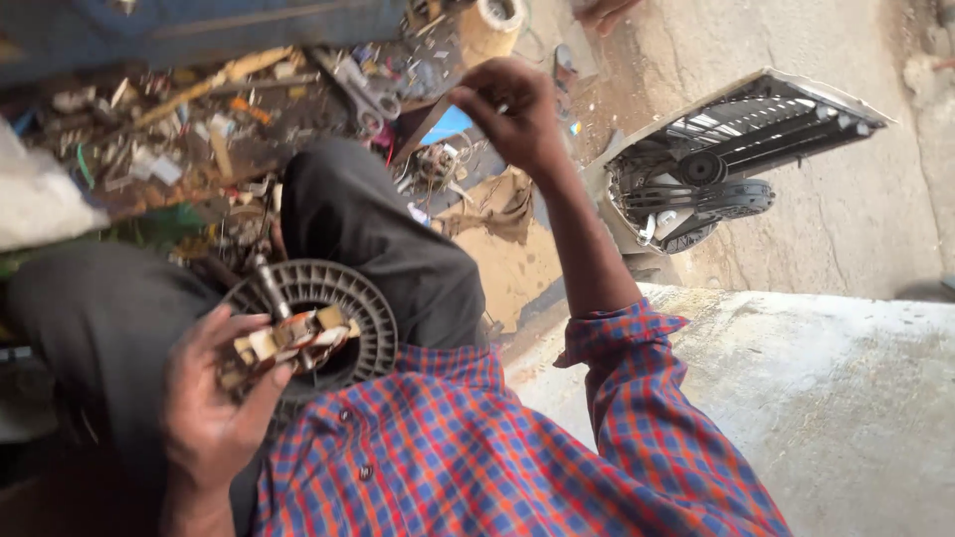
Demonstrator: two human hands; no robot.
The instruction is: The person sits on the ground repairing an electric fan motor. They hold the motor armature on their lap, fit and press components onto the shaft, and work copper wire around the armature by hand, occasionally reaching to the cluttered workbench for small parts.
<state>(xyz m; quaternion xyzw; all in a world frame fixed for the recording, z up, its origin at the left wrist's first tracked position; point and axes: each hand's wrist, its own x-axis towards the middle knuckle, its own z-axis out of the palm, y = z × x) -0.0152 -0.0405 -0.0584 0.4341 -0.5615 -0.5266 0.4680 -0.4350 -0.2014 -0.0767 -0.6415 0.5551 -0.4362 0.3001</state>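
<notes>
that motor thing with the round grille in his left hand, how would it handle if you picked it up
The motor probably feels heavy for its size: metal core and copper windings show. Its round grille looks like thin ribbed plastic, so likely light and crackable. The left hand holds it by the core, the sturdier part; set down on its rim, it might roll.

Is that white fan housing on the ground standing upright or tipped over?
Tipped over: the fan housing lies on the concrete floor, its grille facing sideways.
</notes>
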